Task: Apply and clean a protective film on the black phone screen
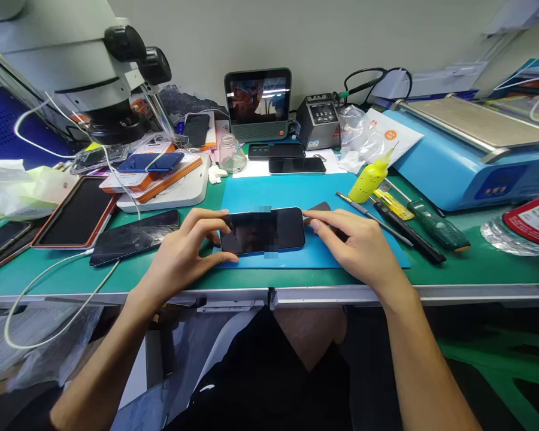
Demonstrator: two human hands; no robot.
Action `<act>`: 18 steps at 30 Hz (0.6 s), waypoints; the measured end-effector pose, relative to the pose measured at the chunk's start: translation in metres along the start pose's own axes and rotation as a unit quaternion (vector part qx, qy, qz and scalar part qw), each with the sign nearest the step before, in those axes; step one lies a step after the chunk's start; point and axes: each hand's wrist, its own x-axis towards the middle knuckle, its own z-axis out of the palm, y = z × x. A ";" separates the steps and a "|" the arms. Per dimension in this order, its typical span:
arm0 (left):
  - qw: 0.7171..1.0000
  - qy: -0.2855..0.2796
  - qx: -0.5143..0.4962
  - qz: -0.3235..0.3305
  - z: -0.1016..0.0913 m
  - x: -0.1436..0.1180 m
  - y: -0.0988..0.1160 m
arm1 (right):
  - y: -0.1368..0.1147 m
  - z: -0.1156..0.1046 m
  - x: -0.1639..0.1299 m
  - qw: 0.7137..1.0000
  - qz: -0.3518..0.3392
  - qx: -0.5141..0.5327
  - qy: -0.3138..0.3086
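Observation:
A black-screened smartphone (251, 232) rests on the blue mat (269, 193), its dark glass facing up. My left hand (191, 242) grips the left end, fingers on the far edge and thumb on the near edge. At the right end, my right hand (354, 242) has its index fingertip against the phone's edge. The thumb lies close to that finger in a pinch; anything between them is too small to make out. A dark grey flat piece (322, 206) shows just behind the right hand, partly covered by it.
Left are a cracked phone (135, 236), an orange-framed tablet (76, 212), cables and a microscope (108, 78). Behind lie two phones (296, 166) and a screen device (258, 105). Right are a yellow bottle (368, 181), a green-handled screwdriver (438, 224) and a blue heating plate (471, 155).

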 end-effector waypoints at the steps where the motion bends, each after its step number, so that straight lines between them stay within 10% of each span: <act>1: 1.000 -0.002 -0.002 -0.003 0.000 0.000 0.000 | 0.000 0.000 0.000 1.000 -0.001 -0.001 0.002; 18: 0.999 -0.024 -0.017 -0.036 -0.001 -0.002 0.001 | -0.003 0.007 0.000 0.997 -0.054 -0.047 0.016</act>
